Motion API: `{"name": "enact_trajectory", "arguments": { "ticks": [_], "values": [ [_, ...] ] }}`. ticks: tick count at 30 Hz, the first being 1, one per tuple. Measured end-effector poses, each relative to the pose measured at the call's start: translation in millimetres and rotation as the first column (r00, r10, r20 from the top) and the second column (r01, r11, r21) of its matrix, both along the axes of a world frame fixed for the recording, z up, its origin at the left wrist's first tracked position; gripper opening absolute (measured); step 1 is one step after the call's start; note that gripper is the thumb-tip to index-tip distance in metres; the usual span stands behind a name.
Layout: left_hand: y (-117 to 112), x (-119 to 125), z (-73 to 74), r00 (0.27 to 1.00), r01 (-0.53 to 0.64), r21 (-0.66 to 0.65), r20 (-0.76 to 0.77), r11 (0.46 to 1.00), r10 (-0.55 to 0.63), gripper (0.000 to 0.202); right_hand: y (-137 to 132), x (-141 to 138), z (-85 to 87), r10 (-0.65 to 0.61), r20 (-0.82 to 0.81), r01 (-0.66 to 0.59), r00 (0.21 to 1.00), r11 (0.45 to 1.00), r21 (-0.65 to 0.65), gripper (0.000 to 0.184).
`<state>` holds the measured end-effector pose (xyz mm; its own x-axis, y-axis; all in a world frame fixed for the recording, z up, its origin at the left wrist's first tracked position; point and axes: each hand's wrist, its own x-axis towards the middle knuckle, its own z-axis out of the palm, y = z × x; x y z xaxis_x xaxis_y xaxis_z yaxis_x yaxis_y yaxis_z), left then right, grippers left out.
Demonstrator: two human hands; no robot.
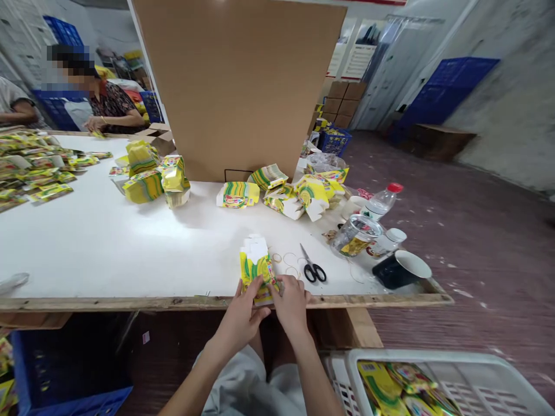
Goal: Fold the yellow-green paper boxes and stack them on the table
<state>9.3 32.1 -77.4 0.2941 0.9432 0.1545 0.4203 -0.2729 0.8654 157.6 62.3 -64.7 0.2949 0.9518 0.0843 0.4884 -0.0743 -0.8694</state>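
Note:
At the table's front edge, both my hands hold a yellow-green printed carton (256, 261) with white end flaps standing open at its far end. My left hand (244, 312) grips its near left side, thumb below and fingers on top. From the right, my right hand (291, 300) pinches the near right side. Whether anything is inside the carton cannot be seen. Scissors (313, 267) with black handles lie to the right, beside several thin rubber bands (289, 260). Beyond lies a flat bundle of cartons (238, 195), with a loose pile of open cartons (312, 193) to its right.
Bottles, a clear jar (356, 236) and a dark mug (401, 270) stand at the right end. A tall cardboard sheet (234, 86) rises behind. Carton stacks (145, 173) stand left. Below right is a white basket (489, 361); below left, a blue crate (78, 401). A co-worker (115, 107) sits across.

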Motion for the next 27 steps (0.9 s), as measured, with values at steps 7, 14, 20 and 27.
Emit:
{"name": "enact_trajectory", "arguments": {
  "ticks": [7,14,20,27],
  "values": [
    [-7,5,13.9,0.683,-0.104,-0.325,0.664,0.940,0.305,0.052,-34,19,1.4,0.077,-0.428,-0.086,0.900,0.996,-0.002,0.048],
    [-13,17,38.2,0.442,0.355,-0.455,0.852,0.816,0.282,0.050,-64,15,15.5,0.053,-0.731,-0.133,0.680,0.990,-0.052,0.034],
    [-24,25,25.4,0.453,0.313,-0.454,0.844,0.834,0.289,0.048,-67,7,18.3,0.136,-0.637,-0.219,0.759,0.974,-0.053,0.048],
    [-23,20,35.1,0.484,0.449,-0.325,0.871,0.832,0.080,0.056,-73,6,14.8,0.058,-0.780,-0.259,0.624,0.957,-0.135,0.055]
  ]
}}
